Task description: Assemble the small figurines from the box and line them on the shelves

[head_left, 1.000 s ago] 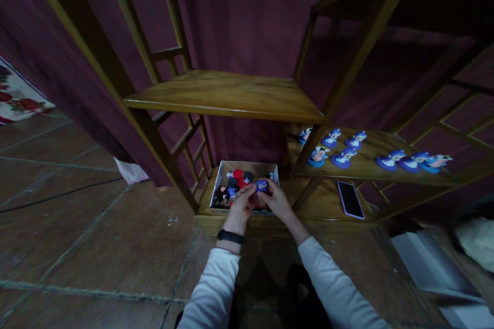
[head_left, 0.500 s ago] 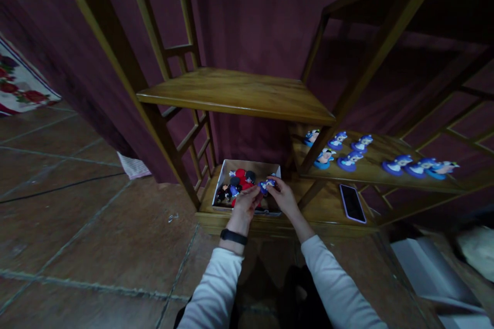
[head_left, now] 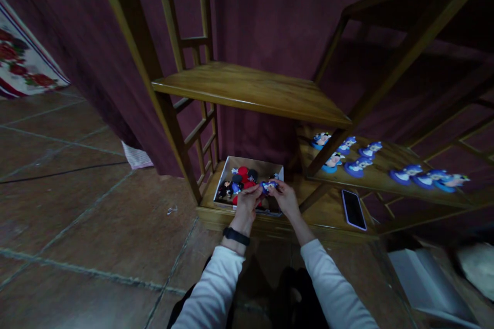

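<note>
A small purple-and-white figurine (head_left: 269, 185) is pinched between both of my hands, above the front right part of an open cardboard box (head_left: 266, 163). My left hand (head_left: 247, 201) grips its left side, and my right hand (head_left: 284, 198) closes on its right side. Inside the box lie red, black and blue figurines (head_left: 243, 176), partly hidden by my hands. To the right, several purple-based figurines (head_left: 358, 165) stand on a wooden shelf (head_left: 380, 175), along with a few pink-and-white figurines on blue bases (head_left: 332, 162).
A phone (head_left: 353, 209) with a pale purple edge lies on the low wooden ledge right of the box. Above the box juts a wooden shelf board (head_left: 250, 87), with upright posts on both sides. On the tiled floor at lower right sits a white box (head_left: 428, 285).
The view has shifted slightly, so the shelves appear farther right. Both hands still hold the figurine over the box, with little visible movement.
</note>
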